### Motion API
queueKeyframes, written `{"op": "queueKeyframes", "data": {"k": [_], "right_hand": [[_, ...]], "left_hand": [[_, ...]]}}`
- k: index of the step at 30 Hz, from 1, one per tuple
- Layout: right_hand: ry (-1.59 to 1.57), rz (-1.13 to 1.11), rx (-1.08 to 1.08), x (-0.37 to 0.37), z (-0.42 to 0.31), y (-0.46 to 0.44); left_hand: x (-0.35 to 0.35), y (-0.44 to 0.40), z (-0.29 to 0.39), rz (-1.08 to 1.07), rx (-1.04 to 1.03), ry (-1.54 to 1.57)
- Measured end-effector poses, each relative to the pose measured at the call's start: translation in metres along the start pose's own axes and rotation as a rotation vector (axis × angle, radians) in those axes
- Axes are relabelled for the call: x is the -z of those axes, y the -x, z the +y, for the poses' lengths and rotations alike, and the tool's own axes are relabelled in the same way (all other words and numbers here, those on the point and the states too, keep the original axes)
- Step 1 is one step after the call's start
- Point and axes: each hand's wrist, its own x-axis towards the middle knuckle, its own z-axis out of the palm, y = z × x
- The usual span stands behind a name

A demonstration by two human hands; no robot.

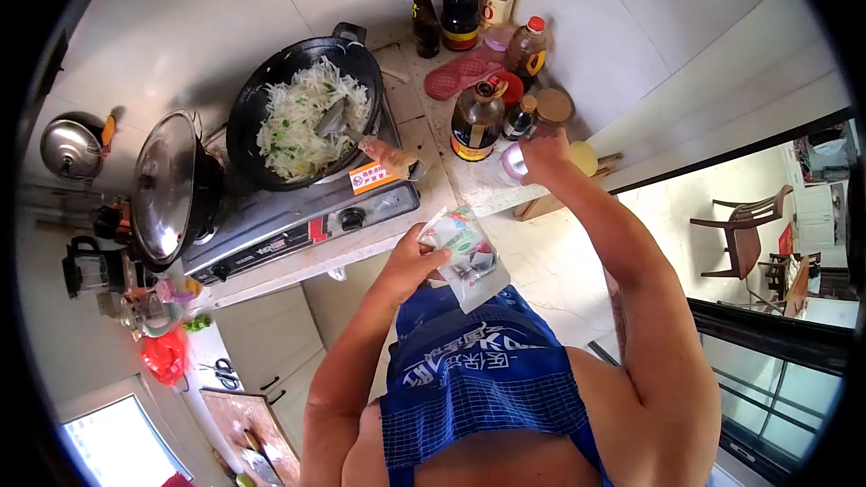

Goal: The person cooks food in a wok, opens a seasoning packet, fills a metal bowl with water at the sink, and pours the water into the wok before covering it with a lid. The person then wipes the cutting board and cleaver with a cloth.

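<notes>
My left hand is closed on a white plastic seasoning packet with green print, held in front of the counter edge. Over the counter's right end, my right hand is closed, its fingers curled down beside a small jar with a pale pink rim. What those fingers grip is hidden. A yellow lid lies just right of this hand, and a brown-lidded jar stands behind it. Further left, a black wok on the stove holds pale shredded vegetables with a metal spatula resting in them.
Several sauce bottles, among them a dark one, crowd the counter's back corner near a red mitt. Left of the wok is a second pan with a steel lid. The gas stove fronts the counter. A cutting board sits lower left.
</notes>
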Motion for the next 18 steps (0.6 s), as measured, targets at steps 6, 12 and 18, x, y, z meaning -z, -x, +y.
{"op": "queueKeyframes", "data": {"k": [6, 12, 18], "right_hand": [[0.073, -0.007, -0.015, 0.002, -0.002, 0.001], [-0.004, 0.039, -0.007, -0.011, -0.006, -0.012], [-0.044, 0.151, -0.002, -0.010, -0.011, -0.001]], "left_hand": [[0.008, 0.005, 0.001, -0.009, 0.006, 0.029], [0.012, 0.002, -0.004, -0.002, -0.009, 0.034], [0.017, 0.000, -0.003, -0.017, -0.010, 0.043]]}}
